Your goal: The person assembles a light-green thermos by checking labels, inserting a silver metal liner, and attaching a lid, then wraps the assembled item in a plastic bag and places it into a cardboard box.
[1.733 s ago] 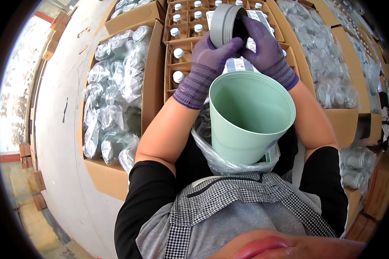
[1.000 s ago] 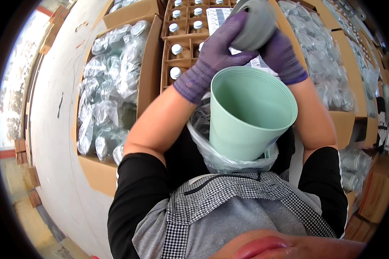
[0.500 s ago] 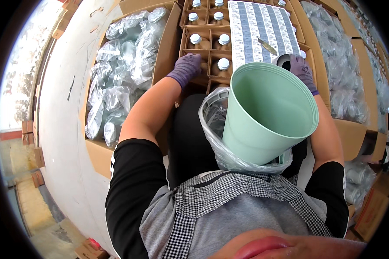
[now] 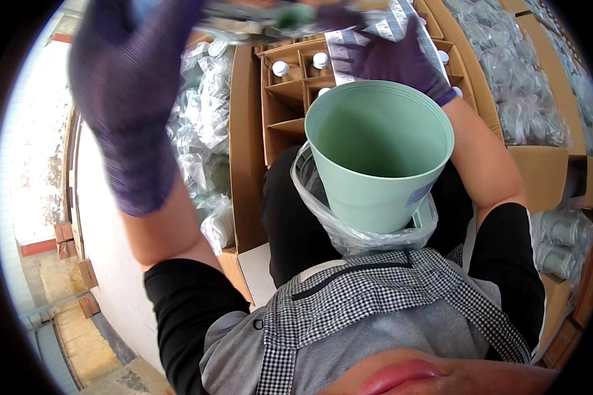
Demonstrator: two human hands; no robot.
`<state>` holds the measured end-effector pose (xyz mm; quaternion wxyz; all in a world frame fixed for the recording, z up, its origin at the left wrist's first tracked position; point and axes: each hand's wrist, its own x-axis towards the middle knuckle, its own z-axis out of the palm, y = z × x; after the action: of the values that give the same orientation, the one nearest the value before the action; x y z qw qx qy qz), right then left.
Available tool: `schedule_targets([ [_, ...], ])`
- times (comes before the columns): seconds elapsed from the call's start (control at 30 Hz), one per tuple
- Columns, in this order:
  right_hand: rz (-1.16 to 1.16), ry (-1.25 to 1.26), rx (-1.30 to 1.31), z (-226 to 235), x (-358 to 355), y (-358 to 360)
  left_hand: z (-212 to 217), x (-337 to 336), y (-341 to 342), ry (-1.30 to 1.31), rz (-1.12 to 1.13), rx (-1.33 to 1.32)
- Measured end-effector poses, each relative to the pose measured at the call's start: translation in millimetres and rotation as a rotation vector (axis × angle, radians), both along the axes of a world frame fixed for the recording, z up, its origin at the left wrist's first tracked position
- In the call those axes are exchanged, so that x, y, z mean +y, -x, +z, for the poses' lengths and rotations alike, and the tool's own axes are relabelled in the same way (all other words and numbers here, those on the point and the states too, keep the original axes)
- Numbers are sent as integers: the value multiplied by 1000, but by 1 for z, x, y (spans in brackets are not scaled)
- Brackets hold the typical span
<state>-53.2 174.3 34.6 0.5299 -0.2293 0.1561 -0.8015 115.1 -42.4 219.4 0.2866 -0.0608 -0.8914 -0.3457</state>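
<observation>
My left hand (image 4: 135, 72), in a purple knitted glove, is raised close at the upper left. It grips a clear bottle (image 4: 260, 23) by its pale end; the bottle lies sideways across the top and is smeared by motion. My right hand (image 4: 402, 66), gloved alike, has its fingers spread over a sheet of printed labels (image 4: 339, 60), below the bottle's far end. Under the sheet, a divided carton (image 4: 286, 125) holds bottles with white caps (image 4: 320, 61). A pale green bucket (image 4: 369, 194) sits in my lap in front of the carton, rimmed below by clear plastic.
To the left stands an open carton (image 4: 247, 151) of plastic-wrapped clear bottles (image 4: 207, 118). More wrapped bottles (image 4: 517, 85) fill cartons along the right. Pale floor (image 4: 115, 257) runs along the left side.
My left hand has lifted from the divided carton toward the upper left with a bottle. My right hand has moved left over the label sheet, fingers spread; the knife and ring-shaped thing are hidden.
</observation>
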Motion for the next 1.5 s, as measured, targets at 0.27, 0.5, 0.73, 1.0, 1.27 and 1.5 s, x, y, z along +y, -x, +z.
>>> schedule_targets([
  [0.27, -758, 131, 267, 115, 37, -2, -83, 71, -23, -535, -344, -205],
  [0.5, -579, -539, 999, 95, 54, -58, -87, 72, -6, -953, -452, -190],
  [0.73, -444, -802, 974, 100, 77, -102, -86, 73, -12, -808, -314, -341],
  [1.0, -643, -710, 1624, 87, 98, -96, -60, 40, 12, -224, -664, -703],
  [1.27, -582, -466, 1437, 77, 95, -88, -55, 12, 55, -223, -987, -949],
  [1.5, -804, -460, 1056, 39, 97, -54, -38, 44, 44, 316, -610, -888],
])
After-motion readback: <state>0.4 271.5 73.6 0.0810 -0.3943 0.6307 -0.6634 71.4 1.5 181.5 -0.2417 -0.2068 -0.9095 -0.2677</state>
